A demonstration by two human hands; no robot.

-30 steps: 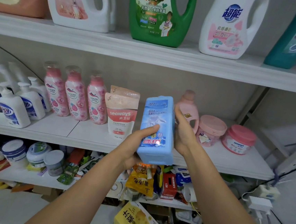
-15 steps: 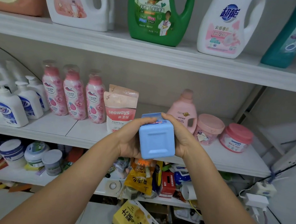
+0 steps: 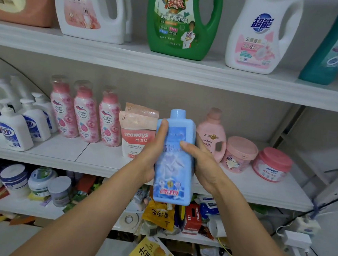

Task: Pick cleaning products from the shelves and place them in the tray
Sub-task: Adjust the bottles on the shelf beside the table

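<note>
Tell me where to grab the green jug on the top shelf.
Take the green jug by its handle, the upright loop on the side nearest the blue-logo white jug. Come from the front, fingers through the loop: it stands upright and its body looks too wide to clasp.

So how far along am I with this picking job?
Done: the blue bottle is off the shelf. In hand: the left hand and right hand both grip it upright in front of that shelf. Left: getting it into the tray, which is out of view, so its contents can't be judged.
</note>
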